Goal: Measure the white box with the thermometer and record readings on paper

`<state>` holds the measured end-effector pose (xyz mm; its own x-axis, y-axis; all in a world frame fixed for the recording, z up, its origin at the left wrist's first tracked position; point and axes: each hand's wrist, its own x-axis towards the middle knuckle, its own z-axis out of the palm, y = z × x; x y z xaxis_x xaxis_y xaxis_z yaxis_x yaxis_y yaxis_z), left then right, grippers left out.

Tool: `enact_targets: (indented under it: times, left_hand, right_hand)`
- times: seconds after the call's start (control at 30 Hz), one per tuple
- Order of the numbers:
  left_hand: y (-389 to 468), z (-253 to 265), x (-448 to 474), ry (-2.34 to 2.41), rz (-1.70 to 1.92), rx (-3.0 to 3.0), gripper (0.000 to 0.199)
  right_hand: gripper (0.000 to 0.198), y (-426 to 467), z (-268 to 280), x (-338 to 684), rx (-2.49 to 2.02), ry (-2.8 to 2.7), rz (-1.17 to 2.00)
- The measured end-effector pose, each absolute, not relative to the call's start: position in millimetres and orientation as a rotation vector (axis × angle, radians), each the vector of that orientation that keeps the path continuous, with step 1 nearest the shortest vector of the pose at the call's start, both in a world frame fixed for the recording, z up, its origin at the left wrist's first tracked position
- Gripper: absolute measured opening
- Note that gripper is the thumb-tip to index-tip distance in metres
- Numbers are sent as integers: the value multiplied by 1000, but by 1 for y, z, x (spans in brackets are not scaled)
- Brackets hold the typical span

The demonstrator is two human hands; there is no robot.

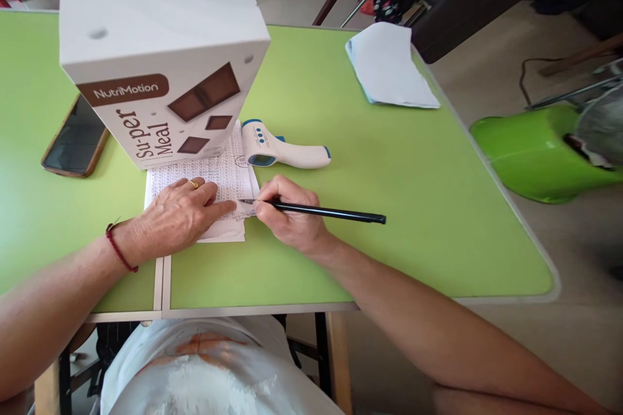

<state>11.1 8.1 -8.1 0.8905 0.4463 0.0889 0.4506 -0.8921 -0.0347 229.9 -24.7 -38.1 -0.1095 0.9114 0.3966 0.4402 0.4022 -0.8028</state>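
A black pen (335, 212) is pinched in my right hand (294, 211), its tip at the right part of a sheet of paper (224, 185) covered in dense handwriting. My left hand (175, 214) rests on the sheet, holding nothing, with its index finger stretched toward the pen tip and the other fingers partly bent. A ring and a dark red string bracelet are on this hand and wrist. On the far part of the paper stands a white NutriMotion box (165, 71), hiding some of the writing. A white and blue infrared thermometer (287, 148) lies beside the paper's upper right.
A phone (78, 139) in a brown case lies left of the box on the green table (389, 168). Folded white paper (389, 65) sits near the far right corner. On the floor to the right is a bright green bin (535, 152).
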Motion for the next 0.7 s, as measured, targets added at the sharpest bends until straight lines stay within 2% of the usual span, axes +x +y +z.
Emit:
enact_targets:
  times: [0.7]
  left_hand:
    - [9,-8,10,-704,-130,-2999,34]
  right_hand:
    - [16,-25,-37,230,-1249,-1708,610]
